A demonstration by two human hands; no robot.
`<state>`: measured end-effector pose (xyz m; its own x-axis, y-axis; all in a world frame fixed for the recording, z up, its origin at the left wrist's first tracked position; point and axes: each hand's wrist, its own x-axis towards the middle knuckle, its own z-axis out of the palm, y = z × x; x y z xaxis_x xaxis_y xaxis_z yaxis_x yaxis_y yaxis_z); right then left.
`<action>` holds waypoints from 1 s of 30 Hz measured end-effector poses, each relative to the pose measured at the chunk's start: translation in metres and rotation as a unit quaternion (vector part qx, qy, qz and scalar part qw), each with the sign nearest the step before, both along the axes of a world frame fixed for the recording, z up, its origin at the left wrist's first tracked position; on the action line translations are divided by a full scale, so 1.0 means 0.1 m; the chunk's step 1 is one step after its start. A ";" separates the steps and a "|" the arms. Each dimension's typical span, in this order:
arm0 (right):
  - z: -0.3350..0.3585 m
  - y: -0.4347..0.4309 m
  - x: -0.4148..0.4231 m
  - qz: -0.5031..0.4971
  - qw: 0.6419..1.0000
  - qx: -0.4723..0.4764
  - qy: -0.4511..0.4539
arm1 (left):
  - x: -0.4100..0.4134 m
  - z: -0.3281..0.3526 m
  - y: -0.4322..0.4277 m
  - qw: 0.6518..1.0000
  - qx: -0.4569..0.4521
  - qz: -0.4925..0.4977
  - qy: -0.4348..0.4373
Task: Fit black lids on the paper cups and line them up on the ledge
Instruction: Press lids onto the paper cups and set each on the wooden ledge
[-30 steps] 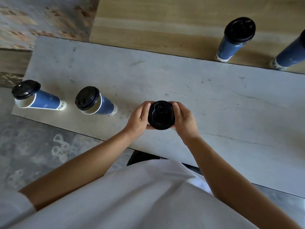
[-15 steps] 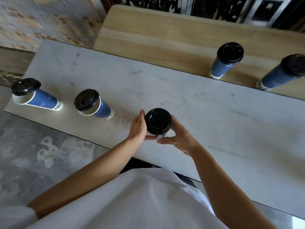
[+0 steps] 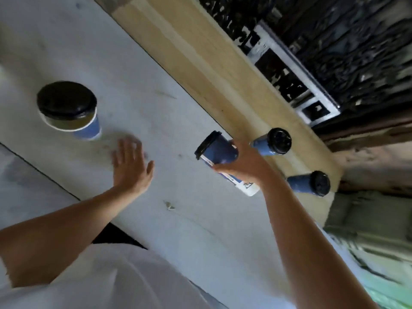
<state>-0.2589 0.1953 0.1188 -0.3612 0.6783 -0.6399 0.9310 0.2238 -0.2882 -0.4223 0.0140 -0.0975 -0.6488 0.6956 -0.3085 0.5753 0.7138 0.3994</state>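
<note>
My right hand (image 3: 242,167) grips a blue paper cup (image 3: 219,156) with a black lid on it, held tilted above the grey table (image 3: 200,219) close to the wooden ledge (image 3: 223,81). Two lidded blue cups (image 3: 270,142) (image 3: 308,183) stand on the ledge just beyond that hand. My left hand (image 3: 131,162) hovers flat over the table with fingers spread and nothing in it. Another lidded cup (image 3: 69,110) stands on the table to the left of my left hand.
A dark ornate metal grille (image 3: 334,52) runs behind the ledge. The table's near edge (image 3: 55,181) drops to a grey floor at the left. The picture is tilted and blurred.
My left hand has let go of the cup and opened. My right hand has lifted the lidded cup up and right toward the ledge. The camera has swung and tilted sharply.
</note>
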 end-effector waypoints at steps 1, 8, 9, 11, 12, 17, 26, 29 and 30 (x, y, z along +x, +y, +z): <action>0.06 0.11 -0.08 0.047 0.998 0.017 -0.042 | 0.08 -0.03 0.01 1.000 0.004 0.013 -0.002; 0.47 0.75 -0.90 0.346 0.864 0.152 -0.332 | 0.23 -0.17 0.08 0.997 0.051 0.035 0.045; 0.54 0.80 -1.05 0.370 0.840 0.169 -0.358 | 0.24 -0.19 0.09 0.997 0.055 0.039 0.045; 0.64 0.85 -1.32 0.411 0.794 0.206 -0.397 | 0.25 -0.21 0.10 0.996 0.058 0.044 0.045; 0.66 0.86 -1.43 0.426 0.773 0.225 -0.413 | 0.25 -0.22 0.10 0.996 0.061 0.044 0.044; 0.37 0.71 -1.75 0.484 0.706 0.281 -0.433 | 0.24 -0.21 0.11 0.996 0.067 0.042 0.045; 0.30 0.74 -1.67 0.465 0.712 0.270 -0.452 | 0.23 -0.18 0.11 0.996 0.056 0.038 0.058; 0.19 0.72 -1.55 0.480 0.719 0.242 -0.439 | 0.23 -0.19 0.11 0.996 0.050 0.039 0.055; 0.21 0.76 -1.53 0.478 0.720 0.246 -0.439 | 0.24 -0.19 0.11 0.997 0.048 0.041 0.053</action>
<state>-0.4120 0.2710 0.1395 -0.4163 0.6106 -0.6738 0.0599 0.7578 0.6497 -0.3988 0.0252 -0.1163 -0.7303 0.6618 -0.1695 0.5592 0.7216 0.4081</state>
